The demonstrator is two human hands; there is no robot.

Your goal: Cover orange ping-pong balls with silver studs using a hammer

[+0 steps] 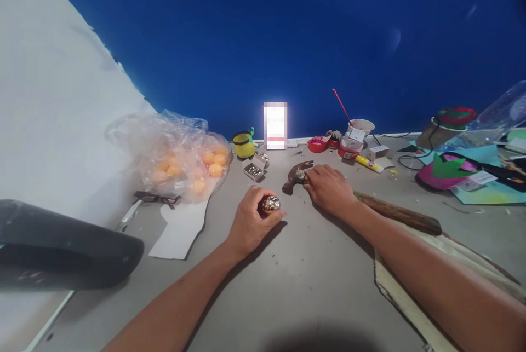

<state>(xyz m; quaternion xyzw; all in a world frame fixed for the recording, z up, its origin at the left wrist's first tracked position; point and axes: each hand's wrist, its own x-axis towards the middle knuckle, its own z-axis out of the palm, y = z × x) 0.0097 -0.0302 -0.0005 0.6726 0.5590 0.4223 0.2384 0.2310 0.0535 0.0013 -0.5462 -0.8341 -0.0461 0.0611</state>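
My left hand [251, 218] curls round a small ball [271, 205] covered in shiny silver studs, with some orange showing between them. It sits low over the grey table. To its right, my right hand [329, 186] is closed over the neck of a claw hammer [291, 181], whose head points left. The wooden handle [402, 214] runs out behind my right wrist, toward the right. Beyond my left hand, an opened small box [254, 170] contains many little metal pieces.
A clear plastic bag [181, 155] of orange balls lies at the left, near white paper [181, 229] and a dark cylinder [61, 245]. Against the blue wall stand a yellow cup [244, 145], a lit screen [275, 125] and a white cup [361, 126]. Cloth [394, 281] lies under my right forearm.
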